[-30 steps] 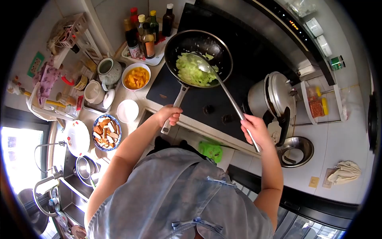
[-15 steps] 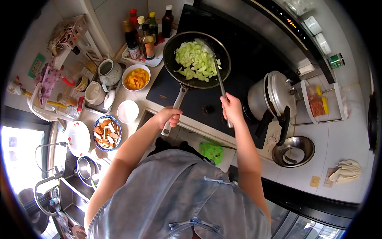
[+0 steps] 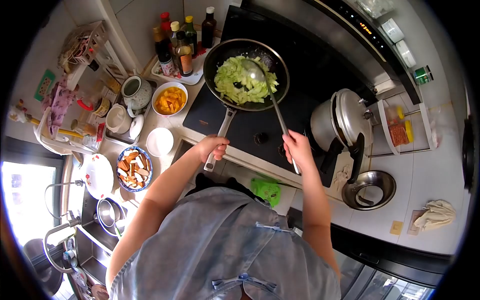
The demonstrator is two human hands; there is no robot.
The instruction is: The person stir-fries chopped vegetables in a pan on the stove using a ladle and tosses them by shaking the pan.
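A dark frying pan (image 3: 275,55) sits on the black stove, with chopped pale green vegetable (image 3: 230,82) in it. My left hand (image 3: 212,148) is wrapped round the pan's handle. In my right hand (image 3: 297,149) is the long handle of a metal ladle (image 3: 253,71), its bowl resting over the vegetable with the back facing up. To the left of the pan stands a white bowl of orange pieces (image 3: 170,99). Nearer me are a small white bowl (image 3: 160,142) and a blue-rimmed bowl of brown and white pieces (image 3: 134,169).
Sauce bottles (image 3: 184,55) stand on a tray at the back left. A pressure cooker (image 3: 335,117) is right of the pan, near a steel bowl (image 3: 369,190). The sink (image 3: 95,245) lies at the lower left, and a green bag (image 3: 266,191) is on the floor.
The ladle first swung left with my right hand, which then shifted slightly right and down. Its bowl moved from the pan's right side to over the vegetable, which has been pushed about. My left hand keeps its hold.
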